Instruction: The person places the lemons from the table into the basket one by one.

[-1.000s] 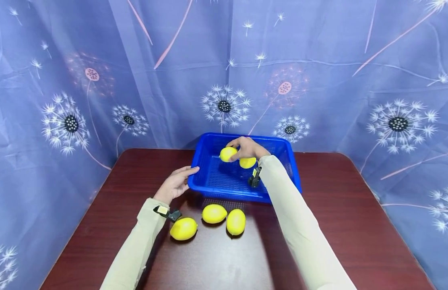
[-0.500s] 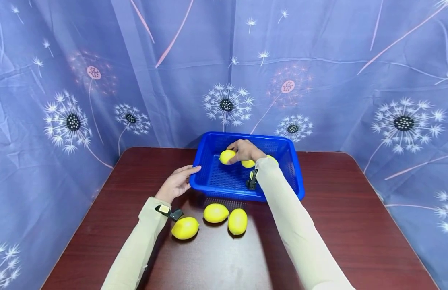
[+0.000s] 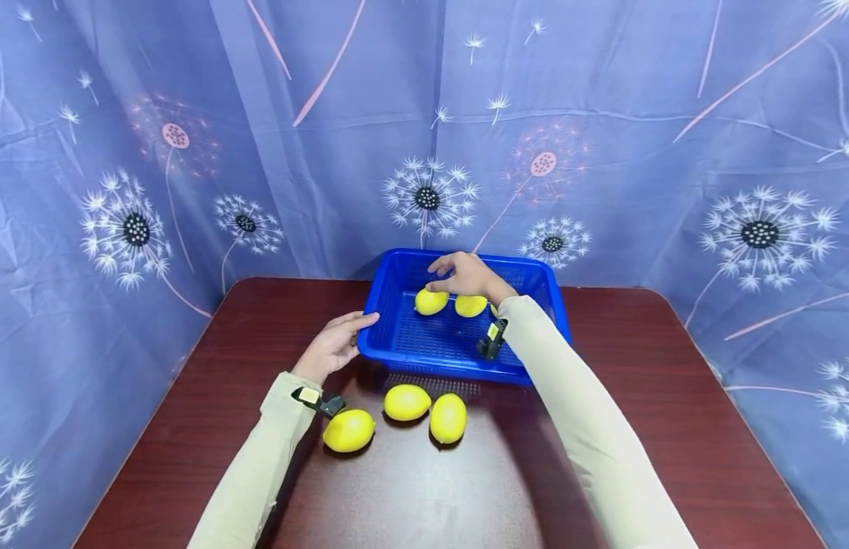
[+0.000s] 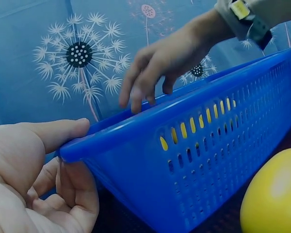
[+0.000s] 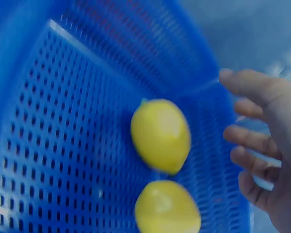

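My left hand (image 3: 331, 347) grips the left rim of a blue plastic basket (image 3: 438, 364), thumb on top and fingers curled beneath, as the left wrist view shows. Above the basket is my right hand (image 3: 467, 276), its fingers spread and holding nothing. Below it a lemon (image 3: 431, 302) lies on the basket floor, with a second lemon (image 3: 471, 306) to its right. The right wrist view has the first lemon (image 5: 161, 137) and its neighbour (image 5: 167, 208) apart from the fingers. A sliver of another yellow fruit shows beside the right sleeve, mostly hidden.
In front of the basket, three lemons lie on the dark red wooden table (image 3: 211, 412): a left lemon (image 3: 349, 431) by the left wrist, a middle lemon (image 3: 406, 402) and a right lemon (image 3: 448, 418). A blue dandelion-print curtain (image 3: 314, 191) hangs behind.
My right hand has let go of the lemon, which now rests on the basket floor, and has lifted with its fingers opened. The left hand stays on the rim.
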### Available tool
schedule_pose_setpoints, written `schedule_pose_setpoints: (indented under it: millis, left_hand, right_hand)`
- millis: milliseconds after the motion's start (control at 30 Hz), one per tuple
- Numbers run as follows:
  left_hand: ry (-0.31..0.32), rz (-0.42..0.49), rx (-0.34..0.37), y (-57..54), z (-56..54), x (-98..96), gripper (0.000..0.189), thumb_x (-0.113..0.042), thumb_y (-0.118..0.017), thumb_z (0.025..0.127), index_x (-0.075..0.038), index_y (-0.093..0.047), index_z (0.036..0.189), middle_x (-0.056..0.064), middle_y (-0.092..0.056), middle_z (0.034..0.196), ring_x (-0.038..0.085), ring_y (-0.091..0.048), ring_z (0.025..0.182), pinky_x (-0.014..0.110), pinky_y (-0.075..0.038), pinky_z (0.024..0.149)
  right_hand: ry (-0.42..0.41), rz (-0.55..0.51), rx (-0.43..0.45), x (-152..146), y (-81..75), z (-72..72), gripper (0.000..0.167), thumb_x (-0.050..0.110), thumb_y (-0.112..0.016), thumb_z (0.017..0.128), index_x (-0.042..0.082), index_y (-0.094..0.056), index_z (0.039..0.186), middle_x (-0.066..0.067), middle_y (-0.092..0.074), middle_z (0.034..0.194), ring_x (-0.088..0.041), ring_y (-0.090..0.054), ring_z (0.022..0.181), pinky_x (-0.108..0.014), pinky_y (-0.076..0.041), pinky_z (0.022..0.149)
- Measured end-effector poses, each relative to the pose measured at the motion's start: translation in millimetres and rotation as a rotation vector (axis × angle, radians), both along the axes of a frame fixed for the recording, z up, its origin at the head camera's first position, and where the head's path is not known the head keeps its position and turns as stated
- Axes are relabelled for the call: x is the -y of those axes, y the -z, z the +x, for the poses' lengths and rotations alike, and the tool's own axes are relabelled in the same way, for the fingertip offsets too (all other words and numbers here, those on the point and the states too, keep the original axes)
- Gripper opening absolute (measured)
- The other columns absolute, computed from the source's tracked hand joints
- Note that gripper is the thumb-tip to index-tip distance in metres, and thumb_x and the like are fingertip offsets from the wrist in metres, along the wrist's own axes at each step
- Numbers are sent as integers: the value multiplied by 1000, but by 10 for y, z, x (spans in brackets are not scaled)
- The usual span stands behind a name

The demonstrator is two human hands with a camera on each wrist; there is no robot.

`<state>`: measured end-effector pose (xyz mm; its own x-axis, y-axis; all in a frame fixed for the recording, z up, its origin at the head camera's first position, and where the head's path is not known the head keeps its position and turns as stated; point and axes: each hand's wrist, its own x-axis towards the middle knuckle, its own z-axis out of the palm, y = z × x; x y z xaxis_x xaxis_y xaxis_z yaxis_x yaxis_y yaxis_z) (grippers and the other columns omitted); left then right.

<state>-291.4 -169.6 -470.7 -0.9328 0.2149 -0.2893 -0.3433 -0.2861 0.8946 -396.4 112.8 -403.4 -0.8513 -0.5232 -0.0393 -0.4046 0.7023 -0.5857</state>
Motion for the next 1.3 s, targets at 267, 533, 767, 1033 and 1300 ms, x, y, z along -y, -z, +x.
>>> schedule_pose_setpoints:
  millis: [267,533,767,1033,1300]
  left_hand:
    - [-41,-39,57,-4,-20,-8,6,-17,-70,98,-12,-67,100,0,-74,89,11,-71,76,25,-60,72]
    - [-16,-62,54,-46,-48,19,20,-22,-69,100,-9,-62,115,5,-71,101,13,-69,84,26,-61,77]
    - [-12,-28,58,-56,-28,38,16,-20,-68,101,-10,-62,112,2,-72,96,13,-71,85,27,-61,78]
    - [-14,-29,68,-19,-41,22,19,-20,-69,100,-10,-61,114,2,-72,98,13,-71,87,28,-61,82]
    - [-14,-27,70,27,-54,0,25,-21,-71,99,-8,-60,118,4,-72,103,15,-71,92,29,-61,82]
  right_hand:
    - [36,-85,-85,-182,-294,451,43,42,-71,95,15,-68,129,-14,-69,126,-33,-65,115,-51,-53,97]
    - [-10,-133,-181,-368,-379,1083,44,46,-75,91,20,-71,126,1,-71,123,-26,-66,110,-43,-57,83]
    - [-9,-185,-261,-432,-327,1614,42,43,-80,88,23,-72,124,5,-69,116,-15,-62,93,-31,-51,65]
    - [-18,-211,-332,-462,-77,2145,42,41,-80,88,20,-72,123,4,-72,115,-17,-64,99,-33,-54,73]
    - [25,-157,-374,-420,255,2459,40,39,-86,80,21,-75,114,11,-73,106,-12,-64,97,-33,-54,82]
